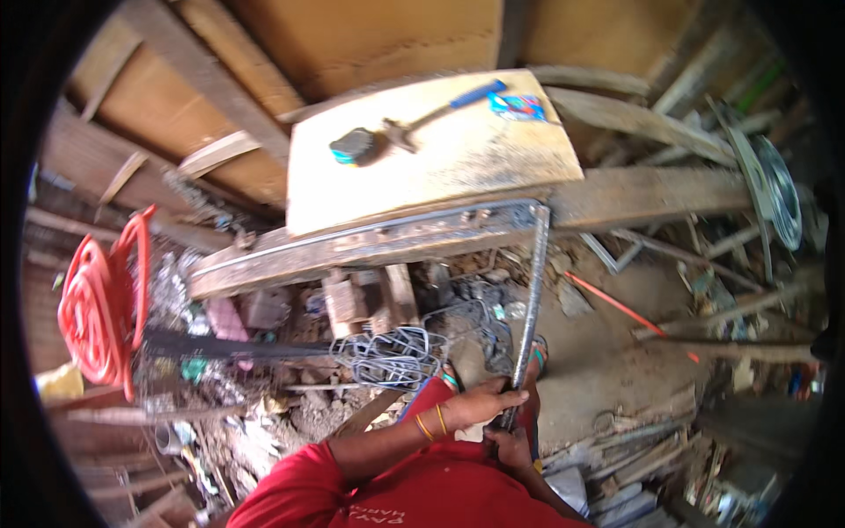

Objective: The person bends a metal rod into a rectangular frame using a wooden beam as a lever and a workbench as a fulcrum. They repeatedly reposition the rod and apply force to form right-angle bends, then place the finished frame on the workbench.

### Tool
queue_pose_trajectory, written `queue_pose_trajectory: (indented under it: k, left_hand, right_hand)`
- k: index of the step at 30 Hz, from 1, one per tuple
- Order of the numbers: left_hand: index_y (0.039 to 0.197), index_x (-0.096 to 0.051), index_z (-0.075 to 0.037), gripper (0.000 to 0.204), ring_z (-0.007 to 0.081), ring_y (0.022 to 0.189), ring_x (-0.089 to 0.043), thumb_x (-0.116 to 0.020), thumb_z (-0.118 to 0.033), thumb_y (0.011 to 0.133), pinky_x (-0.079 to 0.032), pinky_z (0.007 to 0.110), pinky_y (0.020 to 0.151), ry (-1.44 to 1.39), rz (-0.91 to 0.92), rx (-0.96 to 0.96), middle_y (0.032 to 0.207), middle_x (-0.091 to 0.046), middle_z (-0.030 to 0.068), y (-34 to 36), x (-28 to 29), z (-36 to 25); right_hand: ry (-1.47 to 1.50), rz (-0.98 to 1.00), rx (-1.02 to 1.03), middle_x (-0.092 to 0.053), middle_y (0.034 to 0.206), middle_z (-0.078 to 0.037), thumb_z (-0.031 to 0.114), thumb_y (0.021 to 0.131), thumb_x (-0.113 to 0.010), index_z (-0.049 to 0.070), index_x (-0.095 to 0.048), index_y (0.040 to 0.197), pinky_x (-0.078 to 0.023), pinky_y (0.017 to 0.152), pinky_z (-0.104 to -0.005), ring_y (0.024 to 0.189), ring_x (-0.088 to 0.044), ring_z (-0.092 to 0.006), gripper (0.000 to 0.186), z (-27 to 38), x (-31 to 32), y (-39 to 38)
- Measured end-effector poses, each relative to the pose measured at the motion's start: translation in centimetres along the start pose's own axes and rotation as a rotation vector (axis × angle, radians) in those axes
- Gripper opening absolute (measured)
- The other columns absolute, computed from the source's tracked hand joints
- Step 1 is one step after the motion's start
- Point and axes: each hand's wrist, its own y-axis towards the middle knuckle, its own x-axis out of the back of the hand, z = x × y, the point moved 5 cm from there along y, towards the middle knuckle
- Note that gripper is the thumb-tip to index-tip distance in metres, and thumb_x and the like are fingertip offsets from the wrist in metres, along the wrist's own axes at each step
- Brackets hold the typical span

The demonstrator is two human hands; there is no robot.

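My left hand is closed over the lower part of a long grey metal bar. Just below it, nearer my body, my right hand grips the same bar close to its end. From my hands the bar runs away to a thick wooden beam, where its far end meets the right end of a thin metal rod. This rod lies along the beam, beside a row of nails or pegs. Whether the bar hooks around the rod is too small to tell.
On a wooden board behind the beam lie a hammer, a tape measure and a small blue packet. A red hose coil hangs left. Bent wire and rubble cover the ground; scrap wood lies right.
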Motion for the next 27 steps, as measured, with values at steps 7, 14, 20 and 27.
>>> queue_pose_trajectory:
  k: [7, 14, 20, 27]
  left_hand:
    - [0.108, -0.065, -0.004, 0.028, 0.0414, 0.097, -0.061, -0.071, -0.008, 0.081, -0.050, 0.049, 0.086, 1.105, -1.324, -0.426, 0.103, -0.065, 0.0202, -7.9, 26.6, -7.6]
    - [0.113, -0.070, -0.015, 0.027, 0.0319, 0.113, -0.059, -0.068, -0.019, 0.087, -0.047, 0.050, 0.095, 1.342, -1.152, -0.243, 0.115, -0.067, 0.0075, -7.2, 35.5, -5.6]
    - [0.104, -0.069, -0.012, 0.022, 0.0326, 0.109, -0.060, -0.072, -0.020, 0.084, -0.046, 0.049, 0.095, 1.340, -0.998, -0.309, 0.106, -0.066, 0.0083, -6.3, 38.0, -6.2]
    - [0.096, -0.059, -0.001, 0.012, 0.0448, 0.090, -0.059, -0.067, 0.000, 0.088, -0.048, 0.051, 0.075, 1.006, -1.019, -0.652, 0.097, -0.061, 0.0210, -11.6, 35.0, -13.8]
  right_hand:
    - [-0.164, -0.047, 0.016, -0.055, 0.060, -0.001, 0.024, 0.091, -0.070, 0.009, -0.061, 0.077, -0.042, 0.049, -0.0311, 0.054, -0.053, -0.0108, 0.022, 1.3, 10.4, -6.8]
    - [-0.680, -0.316, 0.222, -0.060, 0.064, -0.006, 0.022, 0.087, -0.073, 0.007, -0.066, 0.078, -0.049, 0.054, -0.0373, 0.060, -0.063, -0.0189, 0.019, -0.2, 14.3, -17.2]
    - [-0.721, -0.490, 0.494, -0.057, 0.061, -0.009, 0.028, 0.081, -0.077, 0.006, -0.063, 0.072, -0.047, 0.052, -0.0378, 0.054, -0.060, -0.0244, 0.028, 0.1, 11.1, -18.3]
    - [-0.924, -0.566, 0.555, -0.057, 0.065, -0.011, 0.021, 0.079, -0.073, 0.002, -0.061, 0.075, -0.043, 0.053, -0.0379, 0.058, -0.057, -0.0208, 0.023, 0.2, 10.9, -17.3]
